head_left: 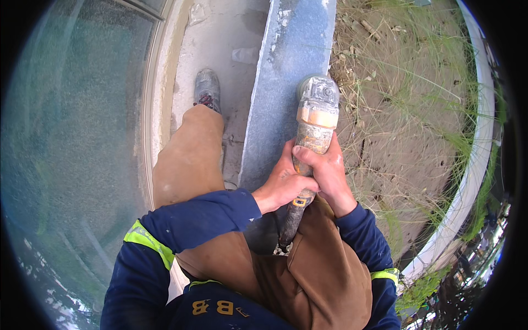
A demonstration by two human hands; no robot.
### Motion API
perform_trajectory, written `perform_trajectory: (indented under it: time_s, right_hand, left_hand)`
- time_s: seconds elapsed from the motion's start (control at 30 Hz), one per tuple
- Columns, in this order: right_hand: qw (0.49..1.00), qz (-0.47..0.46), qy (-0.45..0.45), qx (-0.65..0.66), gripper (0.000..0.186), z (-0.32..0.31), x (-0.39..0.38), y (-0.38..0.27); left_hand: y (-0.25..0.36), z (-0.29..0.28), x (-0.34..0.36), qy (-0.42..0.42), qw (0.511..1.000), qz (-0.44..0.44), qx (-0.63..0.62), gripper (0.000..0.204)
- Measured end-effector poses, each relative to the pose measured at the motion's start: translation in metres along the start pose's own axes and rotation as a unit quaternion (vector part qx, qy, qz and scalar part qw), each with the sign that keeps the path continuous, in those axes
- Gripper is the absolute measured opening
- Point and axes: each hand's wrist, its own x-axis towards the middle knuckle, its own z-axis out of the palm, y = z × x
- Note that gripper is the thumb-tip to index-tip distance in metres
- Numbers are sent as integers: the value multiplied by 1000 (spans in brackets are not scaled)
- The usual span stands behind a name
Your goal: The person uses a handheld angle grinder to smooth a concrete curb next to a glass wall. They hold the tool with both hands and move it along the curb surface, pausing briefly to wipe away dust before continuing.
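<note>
Here, from above: the broad glass pane (71,137) fills the left of my view, speckled with pale dust, and beside it a strip of concrete floor (220,38) runs toward the top. To the right lies a patch of bare earth with dry grass (407,110), ringed by a white curved kerb (478,148). Between floor and earth stretches the long grey stone slab (286,82), standing as a low edging, its top face dusty and mottled with lighter patches toward the far end. I stand astride its near end, one leg in tan trousers (190,159) on the concrete side, my dust-coated shoe (207,88) planted close to the slab. My sleeves are dark blue with yellow reflective bands. The angle grinder (314,118), grimed grey with an orange band round its body, points away from me, its head down at the slab's right-hand edge; whether the disc touches the stone I cannot tell. My left hand (283,184) is wrapped tight round the rear of the grinder's body, and my right hand (329,170) is clamped over it just ahead, fingers curled across the top. The black cable trails back from under my hands toward my waist. Judging by the dust everywhere, grinding is well under way, yet the slab's edge runs on far beyond the tool, so much of its length looks left to work
</note>
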Motion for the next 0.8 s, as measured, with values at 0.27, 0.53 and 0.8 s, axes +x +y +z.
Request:
perform_trajectory:
  time_s: [0.27,0.53,0.8]
  right_hand:
    - [998,13,18,57,59,-2,-8,-6]
    - [1000,9,4,12,59,2,-2,-4]
    - [1000,13,-4,12,61,2,-1,-2]
  left_hand:
    - [13,4,-4,-23,999,-40,18,102]
    - [9,1,-5,-5,1000,-18,-1,104]
    - [5,0,-3,-3,1000,-8,2,104]
